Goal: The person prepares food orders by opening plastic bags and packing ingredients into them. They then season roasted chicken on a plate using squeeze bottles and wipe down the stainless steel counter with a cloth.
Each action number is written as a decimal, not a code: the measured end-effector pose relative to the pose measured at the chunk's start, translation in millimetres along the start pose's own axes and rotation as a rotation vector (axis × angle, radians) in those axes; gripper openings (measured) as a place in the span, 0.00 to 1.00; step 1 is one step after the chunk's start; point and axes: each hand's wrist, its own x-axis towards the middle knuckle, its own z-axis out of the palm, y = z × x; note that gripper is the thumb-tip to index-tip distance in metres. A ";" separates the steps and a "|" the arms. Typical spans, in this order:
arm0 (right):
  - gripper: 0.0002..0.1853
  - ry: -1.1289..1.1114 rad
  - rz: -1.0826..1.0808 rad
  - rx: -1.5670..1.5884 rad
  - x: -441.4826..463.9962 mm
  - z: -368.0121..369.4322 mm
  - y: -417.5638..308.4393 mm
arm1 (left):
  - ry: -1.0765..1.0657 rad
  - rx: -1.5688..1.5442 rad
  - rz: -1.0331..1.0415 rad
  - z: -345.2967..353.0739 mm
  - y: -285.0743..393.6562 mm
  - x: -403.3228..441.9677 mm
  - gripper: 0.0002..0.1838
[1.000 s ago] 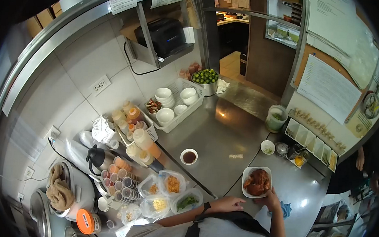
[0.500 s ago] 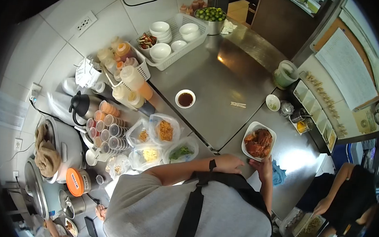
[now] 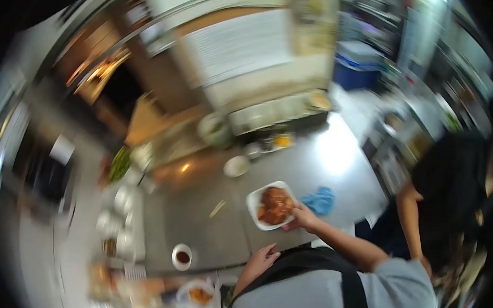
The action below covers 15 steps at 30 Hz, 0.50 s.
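Observation:
My right hand [image 3: 300, 216] grips the right rim of a white square bowl [image 3: 252, 204] filled with glazed, reddish-brown meat [image 3: 276, 205]. The bowl is over the steel table [image 3: 219, 231]. My left hand [image 3: 261, 259] is at the table's front edge, below the bowl, with its fingers apart and nothing in it. A crumpled blue cloth [image 3: 319, 201] lies just right of the bowl. Left of the hands, a small white bowl of dark sauce [image 3: 182, 257] stands on the steel. The view is smeared by motion.
A co-worker in black [image 3: 447, 189] stands at the right. Condiment trays [image 3: 277, 112] line the table's back edge, with a small white bowl [image 3: 236, 166] in front. A rack of white bowls [image 3: 135, 226] is at the left. Bags of food [image 3: 197, 295] sit at the lower left.
The view has swung to the right, so the table appears turned. My right hand still holds the bowl of meat. The fingers of my left hand look more spread.

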 end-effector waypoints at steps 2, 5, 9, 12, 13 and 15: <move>0.28 0.133 -0.051 0.036 -17.7 0.7 -12.9 | -0.120 -0.023 0.010 7.0 -16.3 22.3 0.25; 0.29 0.191 -0.177 0.132 -26.9 -15.3 -10.2 | -0.186 0.035 0.074 6.9 -0.1 39.5 0.23; 0.29 0.407 -0.424 0.284 -49.8 -54.7 -34.1 | -0.105 0.265 0.302 22.4 32.1 82.6 0.19; 0.26 0.631 -0.488 0.360 -71.5 -103.2 -65.7 | 0.101 0.524 0.556 40.8 55.7 119.7 0.19; 0.26 0.692 -0.530 0.357 -78.5 -121.4 -73.0 | 0.167 0.546 0.586 46.9 66.9 130.6 0.19; 0.25 0.810 -0.629 0.333 -110.1 -134.5 -98.4 | 0.246 0.686 0.592 57.5 69.6 145.3 0.20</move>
